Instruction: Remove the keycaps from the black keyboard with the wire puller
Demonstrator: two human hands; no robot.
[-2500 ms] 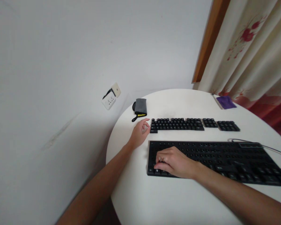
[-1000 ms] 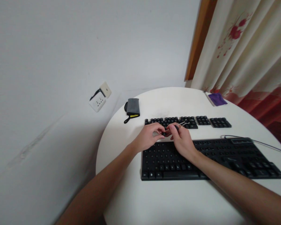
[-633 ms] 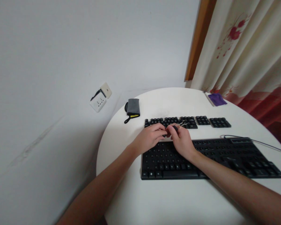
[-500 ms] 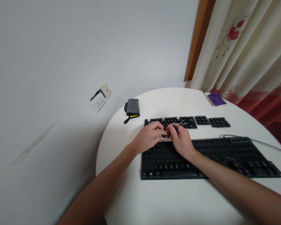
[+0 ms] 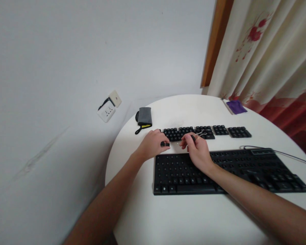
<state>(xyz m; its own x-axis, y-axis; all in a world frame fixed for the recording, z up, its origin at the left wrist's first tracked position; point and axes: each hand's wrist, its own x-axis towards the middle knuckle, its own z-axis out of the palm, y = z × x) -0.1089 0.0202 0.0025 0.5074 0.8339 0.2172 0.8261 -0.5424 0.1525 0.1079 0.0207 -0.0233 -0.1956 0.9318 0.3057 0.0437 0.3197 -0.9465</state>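
Note:
My left hand is closed round a small black keycap, just above the table at the left end of the loose keycaps. In my right hand is a keycap puller with a black handle, its wire prongs pointing away to the right. Below both hands lies a black keyboard; its left part shows bare key stems, while a bottom row of caps and the right-hand keys are in place. Removed keycaps stand in grouped rows behind it.
A grey pouch with yellow lining lies at the table's back left. Towards the back right is a purple cloth. The keyboard cable runs off to the right. Wall sockets and a curtain border the round white table.
My left hand has moved left, away from my right hand, with the keycap in its fingers. My right hand stays nearly in place, still holding the puller.

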